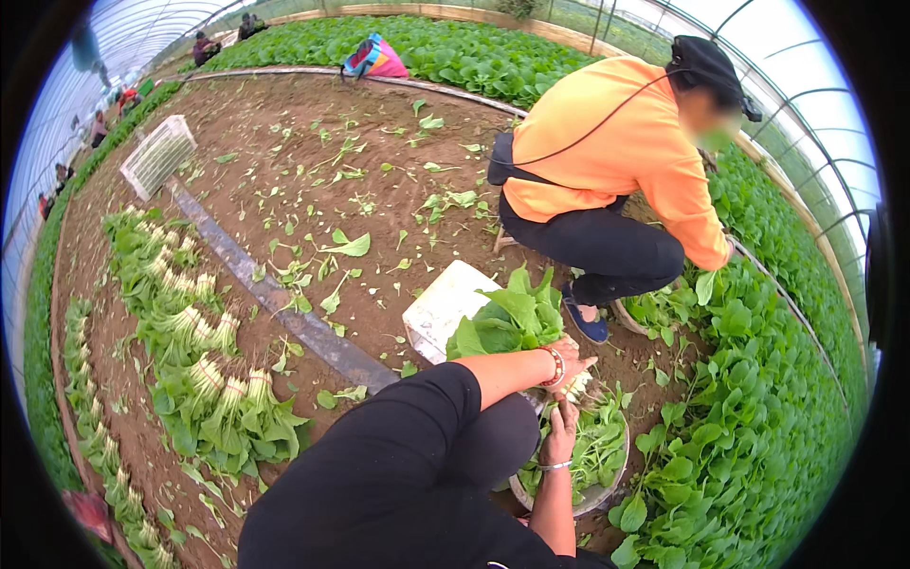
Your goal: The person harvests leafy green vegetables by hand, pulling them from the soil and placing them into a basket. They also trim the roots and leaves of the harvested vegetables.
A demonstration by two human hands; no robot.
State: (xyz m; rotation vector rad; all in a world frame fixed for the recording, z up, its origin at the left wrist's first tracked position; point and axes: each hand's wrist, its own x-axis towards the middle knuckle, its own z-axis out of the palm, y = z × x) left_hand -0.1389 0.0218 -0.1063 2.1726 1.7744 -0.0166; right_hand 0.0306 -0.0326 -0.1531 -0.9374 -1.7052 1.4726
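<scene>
A bunch of leafy greens (515,316) is gripped in my left hand (566,359), which wears a red beaded bracelet. Its leaves spread to the left and its pale stem ends (577,387) point down to the right. My right hand (559,435), with a silver bangle at the wrist, reaches up to those stem ends. Its fingertips are partly hidden, so whether it grips them is unclear. Below both hands stands a round basin (620,466) with loose greens (597,444) in it. A white plastic container (455,302) lies just behind the bunch.
A person in an orange top (604,135) squats ahead at the right, beside another container of greens (650,309). Growing greens (718,455) border the right. Tied bunches (206,377) lie in rows at left, near a dark strip (277,302) and a white crate (160,156).
</scene>
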